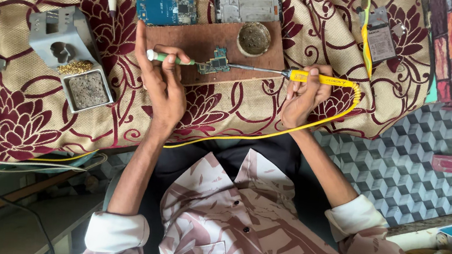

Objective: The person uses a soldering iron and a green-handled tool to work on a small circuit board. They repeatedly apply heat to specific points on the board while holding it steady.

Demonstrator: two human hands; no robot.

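A small green circuit board (215, 64) lies on a brown wooden board (201, 43). My left hand (164, 84) grips a green-handled tool (167, 57) whose tip rests on the circuit board from the left. My right hand (305, 93) holds a yellow soldering iron (320, 79); its metal shaft reaches left to the circuit board. The iron's yellow cable (270, 132) loops down past my right wrist and across the cloth.
A grey soldering stand (69, 51) with brass wool and a sponge sits at left. A round metal tin (254, 38), a blue circuit board (165, 8), a phone frame (248, 5) and a phone part (380, 39) lie beyond. White cables (21, 162) trail lower left.
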